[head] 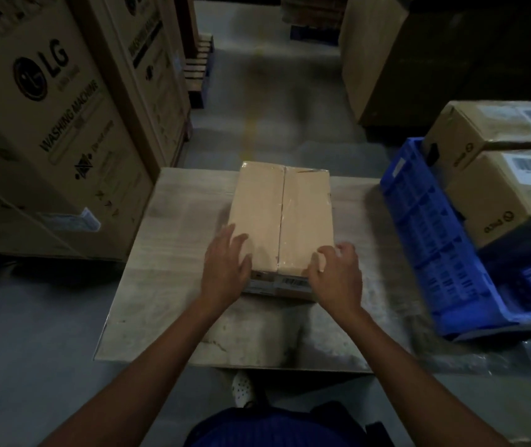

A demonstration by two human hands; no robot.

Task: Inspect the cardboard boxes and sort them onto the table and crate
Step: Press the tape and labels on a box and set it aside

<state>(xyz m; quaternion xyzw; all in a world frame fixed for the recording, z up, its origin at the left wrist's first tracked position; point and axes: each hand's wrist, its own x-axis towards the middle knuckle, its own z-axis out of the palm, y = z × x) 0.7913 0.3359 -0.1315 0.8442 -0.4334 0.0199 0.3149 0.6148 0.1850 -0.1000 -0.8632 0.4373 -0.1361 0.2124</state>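
1. While the cardboard box (283, 217) lies flat on the table (167, 285), towards its far middle, both hands are at the box's near end.
2. The left hand (225, 269) is spread wide. Its fingers (236, 240) are nearly straight and rest on the top face at the near left corner, with the palm over the edge. It clasps nothing.
3. The right hand (338, 275) is at the near right corner. Its fingers (323, 253) curl tightly round that corner and touch the top edge. Motion blur hides where the thumb lies.
4. A taped seam (281, 217) runs lengthwise down the middle of the top face, and the flaps are closed.
5. A printed label (290, 282) with a barcode shows on the near side face, between the two wrists.
6. A blue crate (432, 240) stands just beside the table's right edge.
7. Two smaller boxes (509, 195) with barcode labels sit at the crate's far side, one behind the other. Whether they rest inside it cannot be told.
8. Tall washing machine cartons (47, 140) stand to the left of the table.
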